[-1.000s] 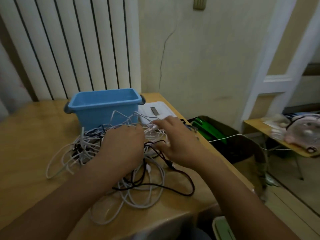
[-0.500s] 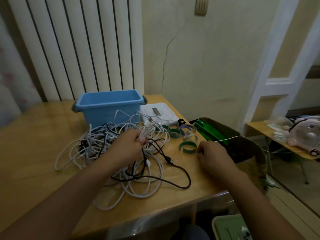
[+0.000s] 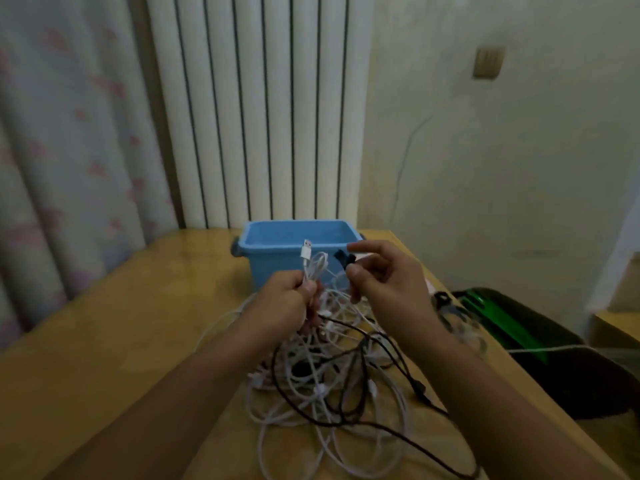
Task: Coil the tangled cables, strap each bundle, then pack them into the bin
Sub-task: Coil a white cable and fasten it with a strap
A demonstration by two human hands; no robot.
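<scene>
1. Early stage, I judge: the bin [image 3: 277, 252] looks empty, and most cables [image 3: 332, 379] lie tangled on the counter [image 3: 145, 327] before it.
2. Left hand [image 3: 287, 303] fingers are clamped on a small white coil [image 3: 317, 266]; its plug [image 3: 306, 250] points up, long axis near upright.
3. Right hand [image 3: 384, 278] fingers pinch a dark strap [image 3: 343, 258] just beside the coil.
4. Left: strap it, then everything else.

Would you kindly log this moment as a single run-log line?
left hand: grips white cable | right hand: pinches dark strap | cable pile: tangled on table | blue bin: no bundles visible
</scene>
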